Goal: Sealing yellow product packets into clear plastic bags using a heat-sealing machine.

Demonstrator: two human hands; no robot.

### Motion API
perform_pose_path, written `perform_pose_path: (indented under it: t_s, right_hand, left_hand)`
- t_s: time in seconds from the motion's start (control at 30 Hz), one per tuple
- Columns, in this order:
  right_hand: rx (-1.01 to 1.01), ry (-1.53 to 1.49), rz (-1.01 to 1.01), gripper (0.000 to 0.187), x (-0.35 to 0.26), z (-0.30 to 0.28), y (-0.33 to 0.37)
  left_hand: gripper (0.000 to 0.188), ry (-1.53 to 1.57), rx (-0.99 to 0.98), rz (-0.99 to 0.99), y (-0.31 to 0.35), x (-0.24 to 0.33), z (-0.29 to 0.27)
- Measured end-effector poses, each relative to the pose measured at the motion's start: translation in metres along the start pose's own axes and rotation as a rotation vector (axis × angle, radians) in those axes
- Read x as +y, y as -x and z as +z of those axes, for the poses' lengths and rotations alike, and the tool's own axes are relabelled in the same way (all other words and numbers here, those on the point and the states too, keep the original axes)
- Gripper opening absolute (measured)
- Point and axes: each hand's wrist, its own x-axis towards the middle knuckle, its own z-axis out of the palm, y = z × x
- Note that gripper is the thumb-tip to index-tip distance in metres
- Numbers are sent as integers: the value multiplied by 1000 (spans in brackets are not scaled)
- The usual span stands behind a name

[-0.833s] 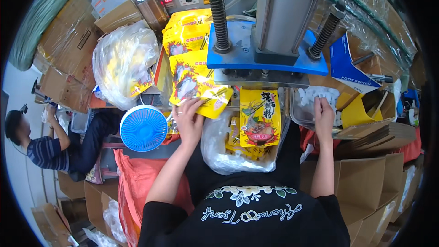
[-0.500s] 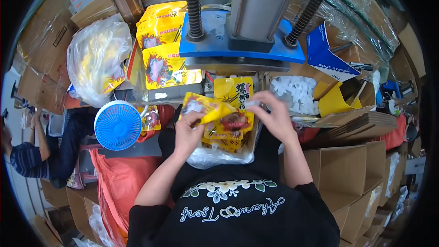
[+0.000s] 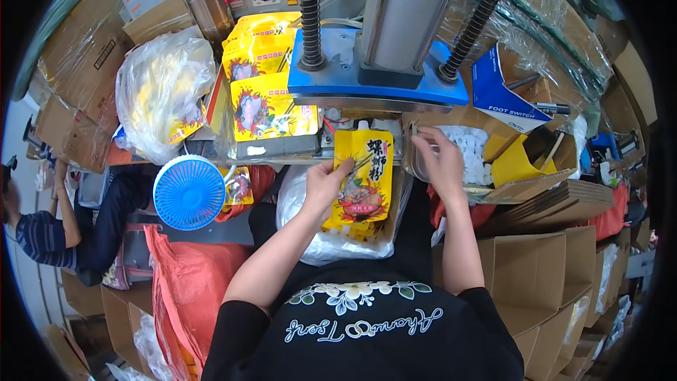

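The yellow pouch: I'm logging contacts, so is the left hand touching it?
Touching. The head view shows the left hand pinching the yellow pouch by its left edge, thumb lying over the printed front.

Items partly out of sight.
Press (image 3: pixel 396 32), top cropped; co-worker (image 3: pixel 44 241), cut by left rim; lower pouches (image 3: pixel 358 230), mostly covered.

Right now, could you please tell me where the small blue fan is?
In the head view, the blue fan is left of the left hand, below the clear plastic bag and above the red sack.
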Motion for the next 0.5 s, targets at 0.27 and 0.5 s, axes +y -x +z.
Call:
perform_pose_path:
  t_s: [0.27,0.5]
  right_hand:
    - [81,467,-120,26,48,13,-1]
    - [78,38,-32,27,76,1,0]
  left_hand:
    - [19,13,4,-7,-24,0,-4]
    - [72,-1273,374,805,-23,40,-82]
